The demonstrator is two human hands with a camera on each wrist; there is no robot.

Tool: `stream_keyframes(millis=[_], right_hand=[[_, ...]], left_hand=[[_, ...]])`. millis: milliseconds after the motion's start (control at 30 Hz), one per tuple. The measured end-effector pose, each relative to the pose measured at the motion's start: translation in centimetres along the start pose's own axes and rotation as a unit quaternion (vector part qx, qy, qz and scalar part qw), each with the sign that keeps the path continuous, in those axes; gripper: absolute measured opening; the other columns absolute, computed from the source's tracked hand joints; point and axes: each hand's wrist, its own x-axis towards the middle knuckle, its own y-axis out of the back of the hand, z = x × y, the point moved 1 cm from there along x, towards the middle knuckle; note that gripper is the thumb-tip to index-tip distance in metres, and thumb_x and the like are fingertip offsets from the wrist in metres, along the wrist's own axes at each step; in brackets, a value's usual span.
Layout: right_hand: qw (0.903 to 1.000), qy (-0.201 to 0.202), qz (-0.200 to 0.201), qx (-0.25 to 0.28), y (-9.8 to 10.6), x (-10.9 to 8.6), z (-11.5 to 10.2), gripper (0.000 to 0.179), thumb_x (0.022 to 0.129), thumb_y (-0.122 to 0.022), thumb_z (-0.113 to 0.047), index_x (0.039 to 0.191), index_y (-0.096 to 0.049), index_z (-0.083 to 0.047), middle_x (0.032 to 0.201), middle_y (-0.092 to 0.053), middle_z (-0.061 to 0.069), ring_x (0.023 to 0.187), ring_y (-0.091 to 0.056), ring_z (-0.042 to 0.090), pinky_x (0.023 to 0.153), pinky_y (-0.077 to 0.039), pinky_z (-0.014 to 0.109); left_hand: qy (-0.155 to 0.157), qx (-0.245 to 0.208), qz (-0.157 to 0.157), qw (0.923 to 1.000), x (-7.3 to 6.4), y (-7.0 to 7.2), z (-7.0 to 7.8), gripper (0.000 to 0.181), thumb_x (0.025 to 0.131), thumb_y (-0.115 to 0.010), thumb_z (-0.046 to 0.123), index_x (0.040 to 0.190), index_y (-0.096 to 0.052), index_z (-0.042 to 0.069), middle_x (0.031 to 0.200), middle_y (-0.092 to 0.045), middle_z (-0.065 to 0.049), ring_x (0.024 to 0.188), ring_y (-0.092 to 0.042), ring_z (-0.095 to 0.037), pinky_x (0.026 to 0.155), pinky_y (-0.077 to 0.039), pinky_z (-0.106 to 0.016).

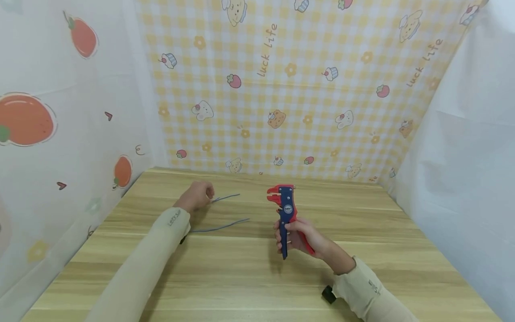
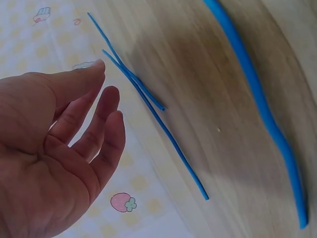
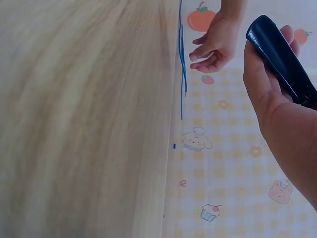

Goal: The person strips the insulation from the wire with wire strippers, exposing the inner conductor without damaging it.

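My right hand [image 1: 310, 239] grips a red and blue wire stripper [image 1: 287, 201] by its handles, with its notched head pointing up and left. In the right wrist view that hand [image 3: 267, 96] is wrapped around the dark handle [image 3: 280, 54]. At the back left, my left hand [image 1: 197, 194] hovers with loosely bent fingers and nothing between them. Just beyond those fingertips, two thin blue wires [image 2: 171, 139] lie crossing on the table. Another blue wire [image 1: 221, 227] lies nearer the front, partly hidden by the left sleeve.
The wood-grain table [image 1: 241, 277] meets a yellow checked cloth [image 1: 306, 98] at its back edge. White sheets [image 1: 454, 147] hang at the sides. A tiny blue scrap [image 3: 174, 146] lies near the back edge. A black block [image 1: 328, 294] sits at the right cuff.
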Motion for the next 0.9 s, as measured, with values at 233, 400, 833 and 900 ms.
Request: stream_keyframes(millis=[233,400,833,900], right_hand=[[1.0,-0.005,0.005,-0.002,0.0,0.0,0.0,0.024,0.1,-0.038,-0.012,0.119,-0.047,-0.001,0.1,-0.062,0.005,0.091,-0.064,0.018,0.09,-0.053,0.042],[1.0,-0.005,0.005,-0.001,0.1,0.0,0.0,0.024,0.1,-0.038,-0.012,0.119,-0.048,-0.001,0.1,-0.062,0.005,0.091,-0.064,0.018,0.09,-0.053,0.042],[0.9999,-0.005,0.01,0.001,0.0,-0.1,0.0,0.025,0.1,-0.035,-0.01,0.118,-0.05,-0.002,0.1,-0.064,0.005,0.09,-0.066,0.019,0.091,-0.053,0.043],[0.9999,-0.007,0.009,0.002,0.1,-0.1,0.0,0.025,0.1,-0.035,-0.01,0.118,-0.05,-0.002,0.1,-0.064,0.005,0.09,-0.067,0.019,0.091,-0.053,0.044]], left_hand=[[0.024,0.022,-0.015,0.9994,0.1,-0.2,-0.2,0.016,0.085,-0.06,-0.01,0.097,-0.064,0.001,0.094,-0.065,-0.009,0.09,-0.06,-0.026,0.084,-0.051,-0.042],[0.025,0.034,-0.006,0.9991,0.2,-0.4,-0.5,0.011,0.085,-0.064,-0.006,0.093,-0.065,0.002,0.089,-0.063,-0.009,0.086,-0.059,-0.025,0.083,-0.051,-0.041],[0.035,0.051,-0.032,0.9976,0.5,-0.7,-1.2,0.007,0.093,-0.062,0.007,0.1,-0.063,0.005,0.108,-0.065,-0.014,0.096,-0.06,-0.029,0.085,-0.051,-0.048],[0.034,0.062,-0.034,0.9969,0.5,-0.7,-1.2,0.01,0.095,-0.062,0.01,0.103,-0.063,0.006,0.111,-0.066,-0.014,0.099,-0.061,-0.029,0.086,-0.051,-0.05]])
